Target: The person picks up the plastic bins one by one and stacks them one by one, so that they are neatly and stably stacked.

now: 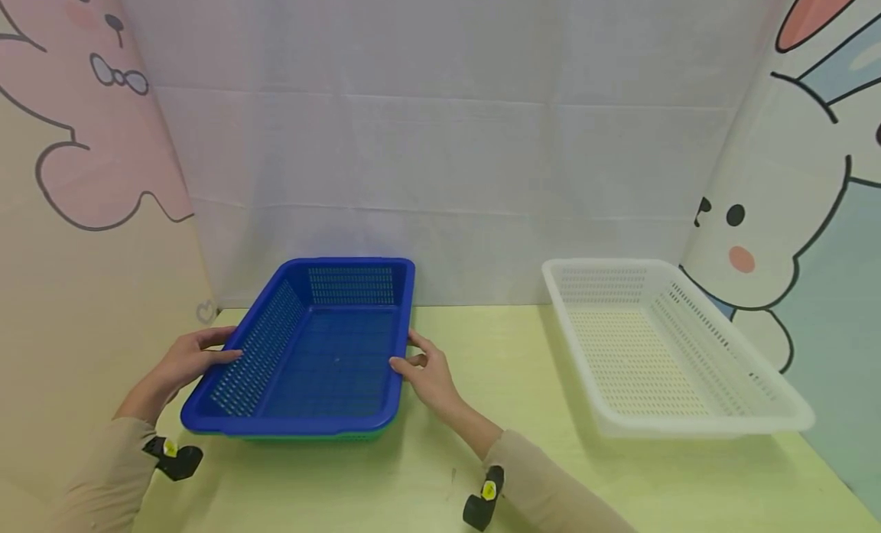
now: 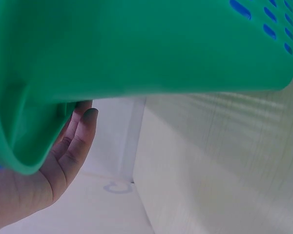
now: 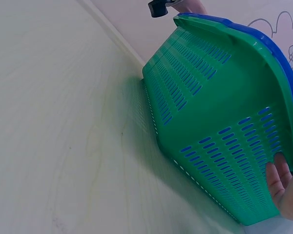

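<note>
A blue plastic basket point(image 1: 333, 365) with slotted walls sits nested inside a green basket point(image 3: 234, 92) of like shape. From above only a thin strip of the green one shows under the blue rim. My left hand point(image 1: 193, 357) grips the left rim of the stack, thumb over the top. In the left wrist view, fingers point(image 2: 80, 136) curl up beneath the green rim. On the other side my right hand point(image 1: 430, 376) holds the right rim between thumb and fingers. Its fingertips point(image 3: 278, 170) touch the green wall in the right wrist view.
A white slotted basket point(image 1: 599, 365) stands on the right of the pale yellow-green table point(image 1: 475, 349). Behind the table hangs a white cloth point(image 1: 440, 151). Side panels with cartoon animals flank it, a rabbit point(image 1: 771, 212) on the right one.
</note>
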`<state>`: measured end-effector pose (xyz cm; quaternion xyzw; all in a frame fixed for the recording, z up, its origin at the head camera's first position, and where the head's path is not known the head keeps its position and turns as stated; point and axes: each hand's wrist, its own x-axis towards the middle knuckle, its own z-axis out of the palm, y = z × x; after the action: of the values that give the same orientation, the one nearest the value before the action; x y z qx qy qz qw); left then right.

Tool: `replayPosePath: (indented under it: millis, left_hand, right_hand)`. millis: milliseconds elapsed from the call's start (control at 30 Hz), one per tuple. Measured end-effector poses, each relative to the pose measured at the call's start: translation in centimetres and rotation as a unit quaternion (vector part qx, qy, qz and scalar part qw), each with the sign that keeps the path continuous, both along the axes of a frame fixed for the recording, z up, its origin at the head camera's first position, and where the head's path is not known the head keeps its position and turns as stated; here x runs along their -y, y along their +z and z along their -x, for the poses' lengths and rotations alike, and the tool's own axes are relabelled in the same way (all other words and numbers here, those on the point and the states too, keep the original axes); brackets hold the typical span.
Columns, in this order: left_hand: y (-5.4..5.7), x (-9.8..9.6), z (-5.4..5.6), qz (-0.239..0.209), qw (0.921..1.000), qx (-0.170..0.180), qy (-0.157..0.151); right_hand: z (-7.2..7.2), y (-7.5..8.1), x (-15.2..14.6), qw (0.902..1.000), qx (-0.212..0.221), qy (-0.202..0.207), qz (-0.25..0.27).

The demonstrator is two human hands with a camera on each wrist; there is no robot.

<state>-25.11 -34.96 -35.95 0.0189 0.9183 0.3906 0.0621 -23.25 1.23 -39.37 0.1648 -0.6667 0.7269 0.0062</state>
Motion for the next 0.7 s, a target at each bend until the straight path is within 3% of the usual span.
replayPosePath:
  millis: [233,500,700]
  left_hand:
    - [-0.3,-0.3,0.2,-0.006,1.0000,-0.001,-0.001]
    - [-0.4,-0.7,0.2,-0.020,0.9998,-0.006,0.000]
    - [-0.4,-1.2,0.3,-0.016,0.9997,-0.018,-0.001]
  right_hand:
    - [1.0,-1.7,-0.2,1.0000,0.000,-0.010,0.001]
    - [-0.2,-0.1,-0.7,0.9999,0.004,-0.008,-0.005]
    - [0.7,-1.6,-1.0,0.9998,-0.002,-0.017,-0.002]
